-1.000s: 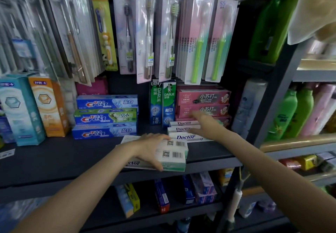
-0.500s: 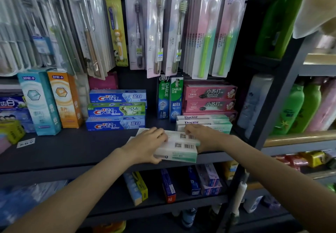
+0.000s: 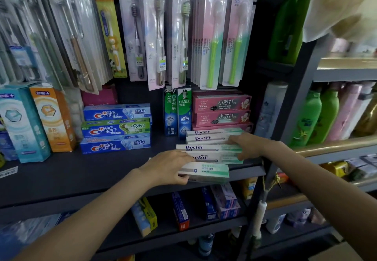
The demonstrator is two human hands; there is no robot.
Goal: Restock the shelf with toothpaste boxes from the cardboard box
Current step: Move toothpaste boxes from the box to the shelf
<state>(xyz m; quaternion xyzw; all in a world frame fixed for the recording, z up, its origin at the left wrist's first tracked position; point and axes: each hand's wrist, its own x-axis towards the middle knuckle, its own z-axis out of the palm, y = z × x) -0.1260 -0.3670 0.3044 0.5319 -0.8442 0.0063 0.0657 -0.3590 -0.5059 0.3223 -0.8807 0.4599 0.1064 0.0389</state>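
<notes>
Left hand [image 3: 167,167] grips the front Doctor box [image 3: 206,172] at the shelf [image 3: 81,171] edge; right hand [image 3: 247,145] clasps the stacked boxes [image 3: 210,151] behind — Crest boxes [image 3: 116,128] left, Darlie boxes [image 3: 177,112] and pink boxes [image 3: 221,109] behind.

"Doctor" is printed on the white-green toothpaste boxes [image 3: 210,147]; "Crest" on three stacked blue boxes [image 3: 116,128]; "DARLIE" on two upright green boxes [image 3: 177,112]; "BAKING SODA TOOTHPASTE" on pink boxes [image 3: 221,109].

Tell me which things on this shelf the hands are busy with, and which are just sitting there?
Busy with:
left hand gripping the front Doctor box
right hand on the Doctor boxes behind
dark shelf

Just sitting there:
Crest boxes
Darlie boxes
pink boxes
hanging toothbrushes
green bottles
</notes>
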